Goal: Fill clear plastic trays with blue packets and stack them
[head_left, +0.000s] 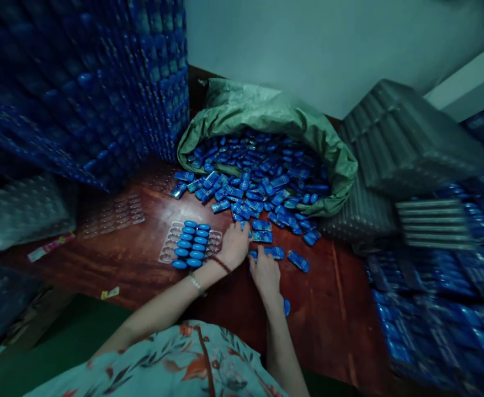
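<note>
Stacked blue trays (80, 82) wall in ten o'clock, grey tray stacks (407, 143) two o'clock. At twelve, a green sack (266, 116) spills blue packets (258, 182) onto the reddish wooden table (142, 264). The left hand (234, 245), fingers curled over packets, lies just beside a clear tray (171, 245) partly filled with blue ovals (192, 245). The right hand (265, 273) presses a packet (275, 252); its grip I cannot tell. A pale wall (328, 44) stands behind.

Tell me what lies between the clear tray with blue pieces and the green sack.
In the head view, loose blue packets spilled from the green sack cover the wooden table there; the left hand rests beside the tray.
</note>
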Motion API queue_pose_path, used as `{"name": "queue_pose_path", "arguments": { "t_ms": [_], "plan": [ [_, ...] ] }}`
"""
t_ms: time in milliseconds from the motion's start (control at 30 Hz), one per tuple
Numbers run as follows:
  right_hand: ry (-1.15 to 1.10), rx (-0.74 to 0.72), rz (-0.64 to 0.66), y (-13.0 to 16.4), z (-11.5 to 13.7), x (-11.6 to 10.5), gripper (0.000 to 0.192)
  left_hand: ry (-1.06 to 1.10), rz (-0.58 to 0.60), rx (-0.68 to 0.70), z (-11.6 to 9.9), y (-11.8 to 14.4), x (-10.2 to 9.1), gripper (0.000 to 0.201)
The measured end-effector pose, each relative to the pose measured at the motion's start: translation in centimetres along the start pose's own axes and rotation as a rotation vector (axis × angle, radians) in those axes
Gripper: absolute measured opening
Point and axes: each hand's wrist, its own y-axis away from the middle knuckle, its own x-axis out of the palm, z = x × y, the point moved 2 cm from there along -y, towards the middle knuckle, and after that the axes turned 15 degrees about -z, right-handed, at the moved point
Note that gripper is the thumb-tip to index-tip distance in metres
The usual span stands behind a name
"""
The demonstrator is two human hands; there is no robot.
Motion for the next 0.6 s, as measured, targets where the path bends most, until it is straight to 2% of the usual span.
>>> {"name": "queue_pose_path", "arguments": {
  "t_ms": [67, 133, 200, 333, 400, 500, 600],
  "plan": [
    [-0.021, 0.011, 0.041, 0.9, -1.3, 0.0, 0.027, -0.035, 0.053, -0.094, -1.0, -2.2, 1.5, 0.041],
    [-0.077, 0.012, 0.092, 1.9, -2.7, 0.1, 0.031, -0.037, 0.079, -0.125, -1.4, -3.1, 2.6, 0.037],
    [-0.166, 0.014, 0.101, 2.4, -4.0, 0.0, 0.032, -0.031, 0.098, -0.122, -1.4, -2.8, 3.1, 0.031],
    [-0.410, 0.105, 0.001, 1.5, -5.9, -0.7, 0.032, -0.008, 0.154, -0.067, -0.6, -0.3, 2.9, 0.032],
    [-0.558, 0.182, -0.029, 0.5, -6.2, -0.9, 0.038, 0.015, 0.162, -0.016, -0.1, 1.4, 2.0, 0.041],
    [-0.826, 0.312, 0.006, -0.9, -5.6, -0.5, 0.046, 0.158, 0.096, 0.085, 0.9, 4.2, -0.4, 0.048],
    [-1.081, 0.346, 0.033, -1.9, -3.3, 0.6, 0.050, 0.421, -0.110, 0.126, 3.6, 6.5, -4.5, 0.032]
  ]
}}
